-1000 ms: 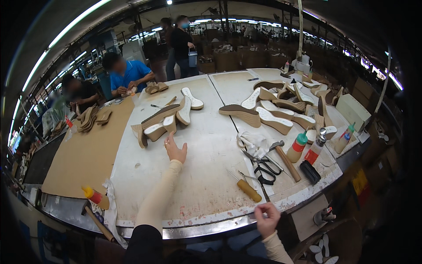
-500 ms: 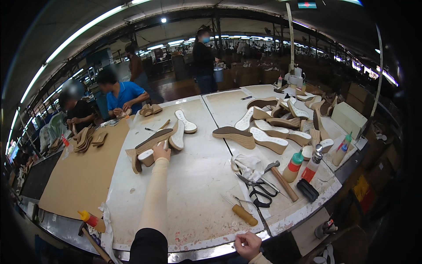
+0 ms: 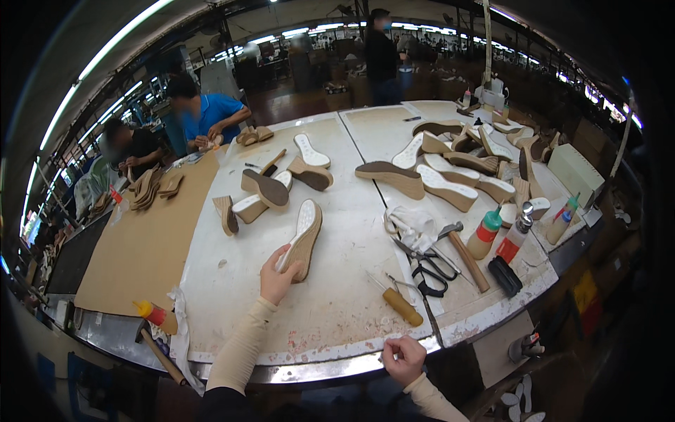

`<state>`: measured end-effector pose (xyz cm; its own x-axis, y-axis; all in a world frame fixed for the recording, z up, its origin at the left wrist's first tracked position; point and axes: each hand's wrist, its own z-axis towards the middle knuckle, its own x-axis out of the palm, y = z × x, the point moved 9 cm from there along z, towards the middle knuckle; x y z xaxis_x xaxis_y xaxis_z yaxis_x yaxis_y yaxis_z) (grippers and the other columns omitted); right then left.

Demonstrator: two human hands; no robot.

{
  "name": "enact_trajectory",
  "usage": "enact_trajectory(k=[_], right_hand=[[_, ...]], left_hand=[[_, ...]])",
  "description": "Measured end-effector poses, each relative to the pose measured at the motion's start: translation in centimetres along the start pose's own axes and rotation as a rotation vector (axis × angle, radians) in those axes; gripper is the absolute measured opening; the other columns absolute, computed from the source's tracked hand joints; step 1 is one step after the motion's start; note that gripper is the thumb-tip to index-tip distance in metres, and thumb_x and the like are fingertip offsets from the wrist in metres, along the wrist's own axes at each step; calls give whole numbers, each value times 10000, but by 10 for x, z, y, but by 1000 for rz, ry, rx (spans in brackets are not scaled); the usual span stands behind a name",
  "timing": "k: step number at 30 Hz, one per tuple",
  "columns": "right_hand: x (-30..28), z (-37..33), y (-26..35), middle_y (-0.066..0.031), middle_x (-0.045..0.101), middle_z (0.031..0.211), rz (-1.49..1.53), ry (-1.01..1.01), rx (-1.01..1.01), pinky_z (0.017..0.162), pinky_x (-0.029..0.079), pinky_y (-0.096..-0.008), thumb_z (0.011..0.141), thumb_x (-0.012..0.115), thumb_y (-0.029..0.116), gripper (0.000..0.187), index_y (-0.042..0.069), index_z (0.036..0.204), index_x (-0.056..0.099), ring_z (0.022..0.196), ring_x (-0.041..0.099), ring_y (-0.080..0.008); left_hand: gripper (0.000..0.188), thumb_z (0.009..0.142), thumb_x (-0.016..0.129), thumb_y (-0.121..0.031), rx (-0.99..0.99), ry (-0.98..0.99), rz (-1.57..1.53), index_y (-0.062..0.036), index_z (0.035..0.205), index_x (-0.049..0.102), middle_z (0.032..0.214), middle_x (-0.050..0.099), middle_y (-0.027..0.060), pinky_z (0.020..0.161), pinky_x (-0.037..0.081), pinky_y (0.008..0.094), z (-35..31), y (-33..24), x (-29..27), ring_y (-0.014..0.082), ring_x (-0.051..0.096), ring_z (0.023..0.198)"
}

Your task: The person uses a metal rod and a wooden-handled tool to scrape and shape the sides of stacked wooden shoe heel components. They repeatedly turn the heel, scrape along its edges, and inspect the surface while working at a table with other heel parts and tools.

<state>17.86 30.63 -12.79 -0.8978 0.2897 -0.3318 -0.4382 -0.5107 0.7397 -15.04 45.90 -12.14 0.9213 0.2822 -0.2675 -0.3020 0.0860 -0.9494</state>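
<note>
My left hand [image 3: 276, 277] grips the heel end of a wedge shoe sole [image 3: 309, 239] with a white perforated top and ribbed tan sides. The sole is tilted over the white tabletop, its toe pointing away from me. Just beyond lies a small group of similar soles, among them one with a dark brown face [image 3: 266, 187] and an upright one [image 3: 225, 214] at its left. My right hand [image 3: 404, 359] is closed at the table's near edge, its fingers curled. Whatever it may hold is hidden. Closest to it lies an awl with a yellow handle [image 3: 402, 308].
Scissors [image 3: 430, 278], a hammer [image 3: 469, 261], a white cloth [image 3: 415, 228] and glue bottles [image 3: 485, 234] lie or stand at right. Behind them is a pile of wedge soles [image 3: 450, 184]. A yellow-capped bottle [image 3: 156, 316] is at the near left. Two people work at the far left.
My left hand has come back toward me from the far group, lifting one wedge sole out. The other soles there have shifted. My right hand stays closed near the edge. The view has turned slightly.
</note>
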Motion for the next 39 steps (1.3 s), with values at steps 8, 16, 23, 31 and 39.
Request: enact_trajectory(k=[8, 16, 23, 31, 39], right_hand=[[-2, 0, -7, -49, 531, 612, 134, -19, 162, 440, 345, -242, 762, 695, -46, 85, 5, 761, 628, 477, 470, -107], [-1, 2, -3, -61, 555, 614, 103, 2, 105, 451, 379, -261, 747, 692, -55, 95, 11, 775, 629, 482, 516, -144], [1, 3, 2, -57, 562, 602, 29, 28, 58, 450, 400, -275, 736, 685, -58, 104, 27, 767, 632, 493, 553, -168], [3, 3, 4, -50, 552, 593, -2, 32, 18, 443, 383, -273, 735, 689, -53, 105, 30, 765, 633, 481, 530, -161], [-11, 33, 3, -115, 584, 853, 4, 43, 154, 497, 393, -273, 765, 683, -25, 93, 7, 836, 632, 562, 523, -155]], left_hand=[[515, 872, 695, -80, -49, -64, -339, 39, 1331, 493, 1170, 619, 114, 903, 487, 281, -132, -20, 26, 149, 596, 1027], [419, 926, 631, -236, 73, -51, 157, 6, 1264, 579, 1251, 581, 256, 1022, 404, 410, -149, -26, 14, 361, 550, 1166], [386, 920, 643, -163, -28, 68, -166, 26, 1251, 584, 1147, 644, 116, 888, 477, 287, -83, -26, 6, 162, 603, 999], [745, 833, 737, -212, -198, 13, -215, 40, 1416, 346, 1171, 599, 193, 866, 478, 287, 18, -7, 48, 187, 594, 1016], [829, 794, 756, -147, -180, 7, -399, 25, 1437, 262, 1047, 556, 126, 769, 487, 292, 12, 1, 71, 181, 576, 905]])
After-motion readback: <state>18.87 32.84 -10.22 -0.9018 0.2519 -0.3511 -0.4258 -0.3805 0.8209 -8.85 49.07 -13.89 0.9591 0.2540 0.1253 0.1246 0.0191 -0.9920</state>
